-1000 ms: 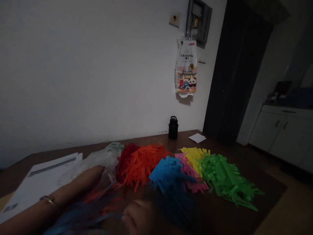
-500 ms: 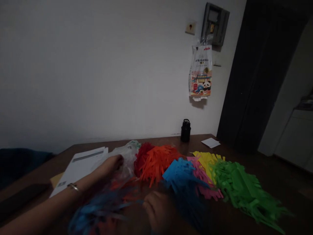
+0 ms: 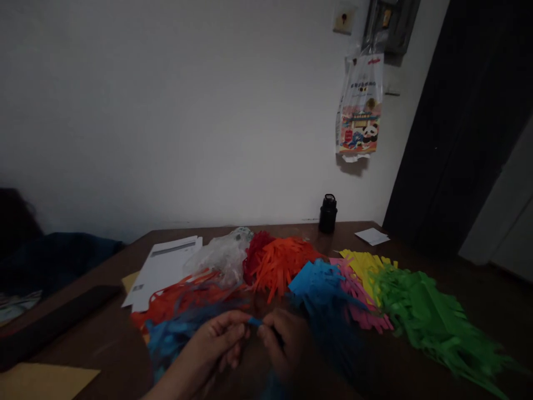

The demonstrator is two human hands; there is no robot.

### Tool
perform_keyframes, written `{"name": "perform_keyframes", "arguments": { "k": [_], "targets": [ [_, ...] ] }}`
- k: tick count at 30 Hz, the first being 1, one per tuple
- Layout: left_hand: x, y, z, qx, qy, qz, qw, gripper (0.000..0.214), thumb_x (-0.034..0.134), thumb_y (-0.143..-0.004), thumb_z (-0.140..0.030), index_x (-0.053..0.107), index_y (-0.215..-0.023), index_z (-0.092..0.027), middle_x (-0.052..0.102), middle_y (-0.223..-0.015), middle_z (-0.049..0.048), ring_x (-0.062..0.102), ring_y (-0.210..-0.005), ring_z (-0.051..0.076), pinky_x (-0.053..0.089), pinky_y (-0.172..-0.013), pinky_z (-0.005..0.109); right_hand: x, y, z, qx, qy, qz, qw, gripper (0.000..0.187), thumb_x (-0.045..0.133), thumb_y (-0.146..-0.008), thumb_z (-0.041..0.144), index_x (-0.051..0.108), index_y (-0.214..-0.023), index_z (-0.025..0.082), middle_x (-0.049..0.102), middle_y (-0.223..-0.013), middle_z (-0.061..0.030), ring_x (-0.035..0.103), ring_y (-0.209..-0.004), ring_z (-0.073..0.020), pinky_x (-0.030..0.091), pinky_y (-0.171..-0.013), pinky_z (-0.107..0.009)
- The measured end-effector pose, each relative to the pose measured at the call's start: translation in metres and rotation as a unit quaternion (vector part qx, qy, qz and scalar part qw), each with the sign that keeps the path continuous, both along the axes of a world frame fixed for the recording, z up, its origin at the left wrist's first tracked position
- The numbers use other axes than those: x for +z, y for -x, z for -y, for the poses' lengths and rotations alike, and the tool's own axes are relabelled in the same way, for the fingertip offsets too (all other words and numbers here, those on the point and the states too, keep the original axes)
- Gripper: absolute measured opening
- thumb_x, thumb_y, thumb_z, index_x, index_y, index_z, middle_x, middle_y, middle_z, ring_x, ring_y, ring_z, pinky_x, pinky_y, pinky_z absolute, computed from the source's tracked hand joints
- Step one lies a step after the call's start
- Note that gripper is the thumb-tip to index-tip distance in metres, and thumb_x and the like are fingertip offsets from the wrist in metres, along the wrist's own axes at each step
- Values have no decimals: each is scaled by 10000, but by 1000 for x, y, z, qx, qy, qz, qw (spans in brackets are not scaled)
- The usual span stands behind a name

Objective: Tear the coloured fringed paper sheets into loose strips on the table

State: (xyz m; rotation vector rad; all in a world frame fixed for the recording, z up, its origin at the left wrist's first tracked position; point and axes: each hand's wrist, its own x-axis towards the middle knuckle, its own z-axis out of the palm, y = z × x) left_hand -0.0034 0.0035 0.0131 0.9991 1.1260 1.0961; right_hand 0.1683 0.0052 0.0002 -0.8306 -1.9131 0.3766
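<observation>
Above the table's near side, my left hand (image 3: 216,344) and my right hand (image 3: 287,341) meet, fingertips pinched from both sides on a narrow piece of blue fringed paper (image 3: 255,321). Blurred blue strips (image 3: 166,339) spread out to the left of my left hand, over orange-red strips (image 3: 179,294). Whether they join the pinched piece, I cannot tell. Just beyond my right hand lies a bundle of blue fringed paper (image 3: 318,280). Behind it are orange fringed paper (image 3: 289,261) and dark red fringed paper (image 3: 256,253).
Pink (image 3: 358,294), yellow (image 3: 364,264) and green fringed paper (image 3: 433,311) lie to the right. A clear plastic bag (image 3: 220,253) and white sheets (image 3: 160,266) are at the back left. A black bottle (image 3: 328,214) stands by the wall. A long dark object (image 3: 62,322) lies left.
My left hand has come back from the plastic bag to meet my right hand, and both now pinch the blue paper. The view has shifted left and slightly down.
</observation>
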Motion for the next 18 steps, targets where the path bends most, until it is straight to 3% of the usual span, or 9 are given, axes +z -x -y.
{"name": "perform_keyframes", "arguments": {
  "k": [6,12,18],
  "targets": [
    [-1,-1,0,22,-12,9,1000,426,874,-457,-531,671,-657,-214,468,-377,-84,407,-343,85,363,-404,201,4,3,1,12,-23,33,999,199,415,-882,176,525,-716,185,602,-668,-19,579,-645,-124,363,-587,-228],
    [-1,7,0,0,-78,-99,992,322,823,-547,-506,688,-656,-235,570,-398,-40,529,-408,155,431,-492,252,-2,2,-1,16,-18,69,997,165,434,-820,147,515,-684,189,594,-660,-11,578,-644,-123,343,-573,-235],
    [0,14,4,-15,-193,-187,963,171,762,-672,-409,733,-680,-241,635,-474,-24,598,-490,168,456,-522,229,-8,4,-3,36,12,70,997,142,464,-810,189,505,-674,196,574,-630,9,556,-611,-116,327,-560,-227]
  ]
}}
